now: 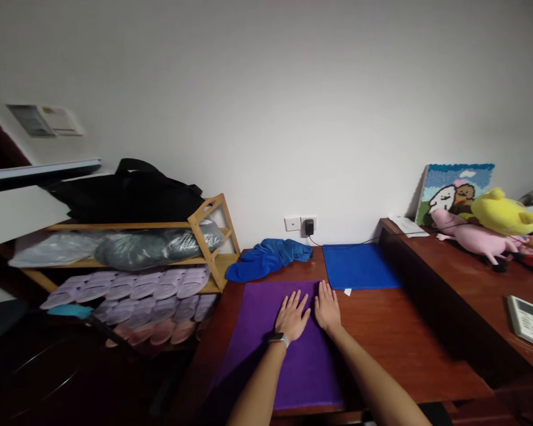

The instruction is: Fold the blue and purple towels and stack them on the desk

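Observation:
A purple cloth (266,305) lies spread out on the reddish-brown wooden table (381,331). My left hand (293,316), with a watch (278,338) on its wrist, rests flat on the cloth with fingers spread. Palm down, my right hand (327,306) lies at the cloth's right edge, its fingers stretched out and close together. Behind the purple cloth sits a crumpled heap of blue cloth (270,258). To the right of that heap, a blue cloth (361,266) lies flat, with a small white tag at its near edge.
On the left stands a wooden rack (226,266) with a black bag (133,192) and rows of slippers (146,285). A plugged-in charger (309,227) trails a cable along the wall. The raised surface (461,260) at right bears plush toys (474,236) and a calculator-like device (530,319).

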The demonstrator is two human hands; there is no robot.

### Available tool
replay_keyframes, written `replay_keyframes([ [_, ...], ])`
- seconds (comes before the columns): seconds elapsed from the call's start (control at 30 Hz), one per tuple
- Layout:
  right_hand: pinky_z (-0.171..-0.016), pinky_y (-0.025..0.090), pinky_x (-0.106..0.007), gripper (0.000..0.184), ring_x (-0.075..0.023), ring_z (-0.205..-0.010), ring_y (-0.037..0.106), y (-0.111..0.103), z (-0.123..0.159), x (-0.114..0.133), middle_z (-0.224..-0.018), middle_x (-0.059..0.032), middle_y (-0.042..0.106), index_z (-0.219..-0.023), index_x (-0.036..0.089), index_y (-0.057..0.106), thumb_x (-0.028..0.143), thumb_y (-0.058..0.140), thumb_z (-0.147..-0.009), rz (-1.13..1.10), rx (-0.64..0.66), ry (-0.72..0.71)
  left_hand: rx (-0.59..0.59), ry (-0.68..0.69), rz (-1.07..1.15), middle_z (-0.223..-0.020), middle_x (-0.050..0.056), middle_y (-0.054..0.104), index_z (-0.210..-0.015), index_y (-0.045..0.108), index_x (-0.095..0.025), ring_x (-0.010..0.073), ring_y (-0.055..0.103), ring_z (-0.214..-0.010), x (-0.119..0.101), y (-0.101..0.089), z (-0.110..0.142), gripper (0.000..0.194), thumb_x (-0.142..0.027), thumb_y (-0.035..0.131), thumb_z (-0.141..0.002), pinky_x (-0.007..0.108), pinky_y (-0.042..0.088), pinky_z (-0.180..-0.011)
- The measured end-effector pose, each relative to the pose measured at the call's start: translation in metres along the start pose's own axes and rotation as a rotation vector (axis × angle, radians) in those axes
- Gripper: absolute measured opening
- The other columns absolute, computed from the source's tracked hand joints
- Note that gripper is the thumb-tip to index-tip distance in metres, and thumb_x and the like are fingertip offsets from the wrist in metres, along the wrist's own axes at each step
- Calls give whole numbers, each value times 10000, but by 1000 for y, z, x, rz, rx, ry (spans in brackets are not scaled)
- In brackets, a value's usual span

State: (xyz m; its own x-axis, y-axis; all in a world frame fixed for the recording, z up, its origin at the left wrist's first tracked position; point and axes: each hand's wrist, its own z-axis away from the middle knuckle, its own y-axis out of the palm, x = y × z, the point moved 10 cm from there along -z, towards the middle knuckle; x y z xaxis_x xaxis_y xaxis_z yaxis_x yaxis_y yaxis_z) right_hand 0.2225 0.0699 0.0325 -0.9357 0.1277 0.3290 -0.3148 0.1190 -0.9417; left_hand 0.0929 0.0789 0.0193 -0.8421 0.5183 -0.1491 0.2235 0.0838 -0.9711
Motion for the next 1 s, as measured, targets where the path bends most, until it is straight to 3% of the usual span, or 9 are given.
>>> replay_keyframes([
  [0.2,-1267,38,-384,652,-190,-1568,97,15,35,1,-1686,-48,182,-1620,109,208,398,143,-1039,-14,86,-18,2,-20,8,-1679,55,308,-1591,328,-314,269,246,-1550,3,1,-2,594,-535,286,-1042,511,171,-1260],
  [0.6,-1269,23,-388,658,-200,-1570,70,10,37,4,-1694,-70,127,-1619,90,181,381,184,-1029,-32,92,4,21,-6,-47,-1666,56,335,-1590,333,-299,257,268,-1544,4,0,-5,584,-502,271,-1046,511,200,-1254],
  [0.77,-1268,22,-411,640,-211,-1571,58,13,37,4,-1693,-79,130,-1617,97,195,335,201,-1023,-20,99,-24,-12,3,-2,-1669,63,314,-1609,281,-259,236,255,-1548,-28,-5,-9,590,-462,198,-1062,491,201,-1263],
  [0.87,-1265,-1,-430,653,-226,-1573,13,19,36,6,-1700,-78,90,-1620,113,183,277,269,-994,29,124,-81,45,-9,62,-1663,52,324,-1612,270,-247,204,267,-1543,-51,3,-4,606,-464,116,-1068,454,217,-1266],
  [1.0,-1266,8,-414,639,-211,-1572,26,19,37,4,-1701,-64,87,-1622,108,169,312,207,-1018,32,138,-51,99,-8,40,-1660,32,332,-1607,285,-260,206,256,-1547,-42,5,15,629,-521,114,-1061,458,203,-1271],
])
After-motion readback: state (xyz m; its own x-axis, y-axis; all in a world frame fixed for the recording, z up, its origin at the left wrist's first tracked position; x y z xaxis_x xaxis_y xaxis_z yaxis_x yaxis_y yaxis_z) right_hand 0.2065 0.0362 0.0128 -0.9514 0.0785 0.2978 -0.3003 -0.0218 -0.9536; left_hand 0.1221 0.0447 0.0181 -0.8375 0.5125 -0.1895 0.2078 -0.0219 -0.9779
